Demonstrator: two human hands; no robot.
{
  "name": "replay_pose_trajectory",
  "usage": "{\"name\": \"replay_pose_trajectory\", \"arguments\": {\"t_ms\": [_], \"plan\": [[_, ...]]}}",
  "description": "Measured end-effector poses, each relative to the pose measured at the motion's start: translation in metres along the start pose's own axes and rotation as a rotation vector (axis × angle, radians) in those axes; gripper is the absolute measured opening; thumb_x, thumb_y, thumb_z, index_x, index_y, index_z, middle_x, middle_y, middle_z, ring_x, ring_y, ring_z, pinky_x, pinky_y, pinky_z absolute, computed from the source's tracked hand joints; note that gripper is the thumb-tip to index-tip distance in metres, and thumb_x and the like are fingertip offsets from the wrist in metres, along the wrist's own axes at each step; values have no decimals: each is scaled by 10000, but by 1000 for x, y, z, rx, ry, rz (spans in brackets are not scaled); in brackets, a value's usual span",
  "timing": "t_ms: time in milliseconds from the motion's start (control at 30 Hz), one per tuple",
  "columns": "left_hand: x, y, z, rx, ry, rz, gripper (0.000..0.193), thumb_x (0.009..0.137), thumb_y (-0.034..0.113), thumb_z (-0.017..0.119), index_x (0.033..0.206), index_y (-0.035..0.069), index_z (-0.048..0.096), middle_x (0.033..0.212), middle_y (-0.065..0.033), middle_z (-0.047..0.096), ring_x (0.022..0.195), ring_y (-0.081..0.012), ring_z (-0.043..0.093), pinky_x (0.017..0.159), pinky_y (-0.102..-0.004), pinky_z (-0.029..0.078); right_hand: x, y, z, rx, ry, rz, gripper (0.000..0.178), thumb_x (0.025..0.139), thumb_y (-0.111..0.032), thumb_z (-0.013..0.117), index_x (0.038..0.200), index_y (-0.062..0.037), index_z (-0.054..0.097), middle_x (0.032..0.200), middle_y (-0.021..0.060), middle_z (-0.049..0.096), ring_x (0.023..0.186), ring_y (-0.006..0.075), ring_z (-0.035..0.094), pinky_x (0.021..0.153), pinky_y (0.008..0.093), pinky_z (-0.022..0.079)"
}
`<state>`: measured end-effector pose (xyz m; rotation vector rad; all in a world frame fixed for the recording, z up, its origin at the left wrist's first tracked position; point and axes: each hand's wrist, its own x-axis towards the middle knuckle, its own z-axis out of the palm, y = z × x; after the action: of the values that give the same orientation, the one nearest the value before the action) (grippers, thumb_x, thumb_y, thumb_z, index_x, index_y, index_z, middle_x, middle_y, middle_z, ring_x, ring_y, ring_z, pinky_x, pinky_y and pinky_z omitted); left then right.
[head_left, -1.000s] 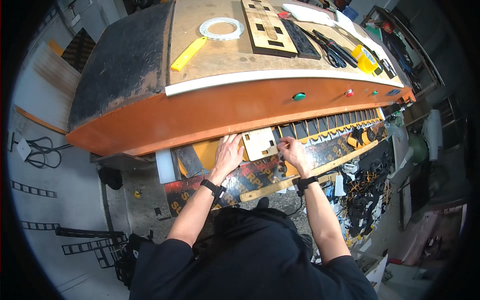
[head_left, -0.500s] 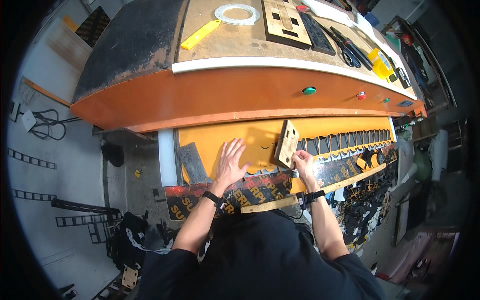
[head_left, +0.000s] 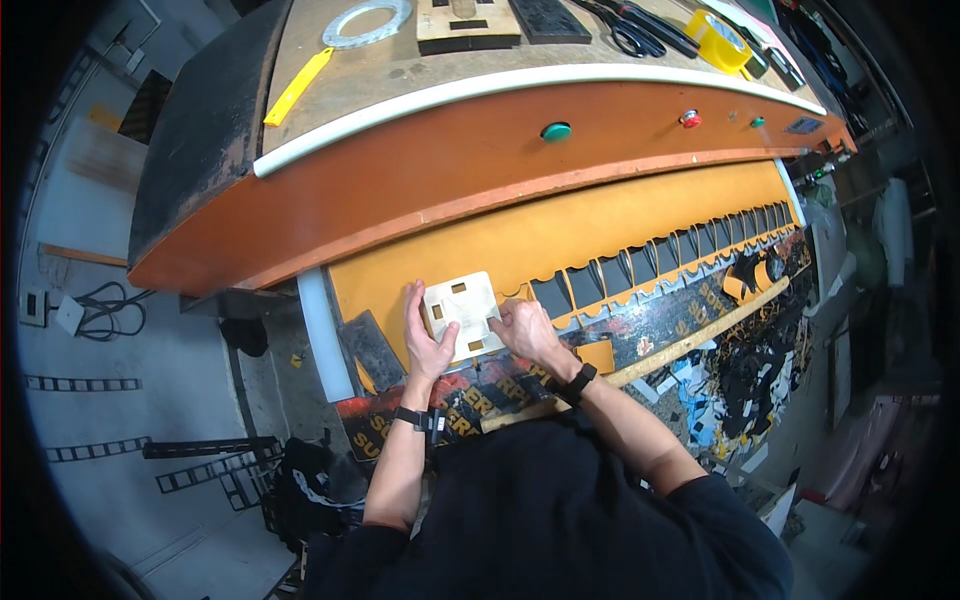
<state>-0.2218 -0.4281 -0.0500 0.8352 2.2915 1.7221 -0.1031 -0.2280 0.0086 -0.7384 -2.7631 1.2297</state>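
A pale, square wooden cutting die [head_left: 463,312] with rectangular holes lies between my hands, close to the near edge of an orange sheet [head_left: 640,215]. Along its left edge run the fingers of my left hand [head_left: 428,338], with the thumb over the top face. My right hand [head_left: 528,330] has curled fingers at the right edge of the die; its fingertips are partly hidden. To the right of the die, a row of cut-outs in the sheet shows dark gaps with thin orange strips between them. A dark grey slab [head_left: 372,350] rests on the sheet's left end.
An orange machine front [head_left: 450,165] with green and red buttons rises beyond the sheet. On top are a yellow cutter [head_left: 298,88], a tape ring [head_left: 368,24], black-handled scissors [head_left: 632,38] and yellow tape [head_left: 718,42]. A wooden strip [head_left: 700,332] runs along the near side; scraps lie beyond it.
The die has moved left and gone from tilted on edge to lying face up. My left hand has left the bare sheet and now holds the die's left side. The view has turned.
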Motion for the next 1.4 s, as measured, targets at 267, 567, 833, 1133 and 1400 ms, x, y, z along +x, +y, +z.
{"name": "replay_pose_trajectory", "arguments": {"t_ms": [267,567,833,1133,1400], "plan": [[5,5,-1,117,33,46,863,849,47,852,1625,-23,480,1697,-259,503,1660,-472,360,1364,-549,312,-5,28,-32,-77,260,179,556,891,-326,943,1270,5,708,1122,197,800,1052,404,790,912,513,622],[2,-3,-6,114,68,42,877,829,49,875,1616,-22,492,1680,-264,517,1639,-475,390,1353,-554,336,8,4,-14,-226,65,396,697,788,-430,1011,1195,41,698,1122,259,802,1038,387,783,1003,533,457],[1,4,-4,104,29,26,838,851,-4,833,1611,-50,483,1706,-264,474,1669,-422,357,1378,-504,294,-13,29,8,-25,327,244,604,821,-362,990,1227,-3,725,960,127,753,957,323,700,1060,480,393],[4,-2,-1,105,19,23,886,861,2,841,1645,-53,434,1718,-280,448,1656,-410,386,1376,-489,301,-10,48,-26,288,194,282,325,921,-253,915,1083,1,795,1059,126,728,1033,283,685,1061,454,472],[-18,11,-16,81,-29,-68,1258,837,143,941,1770,-39,118,1807,-320,292,1685,-445,306,1390,-519,257,-41,72,-138,-281,-236,-24,469,806,-238,987,1189,-20,828,1312,148,722,1347,363,648,1135,471,531]]}}
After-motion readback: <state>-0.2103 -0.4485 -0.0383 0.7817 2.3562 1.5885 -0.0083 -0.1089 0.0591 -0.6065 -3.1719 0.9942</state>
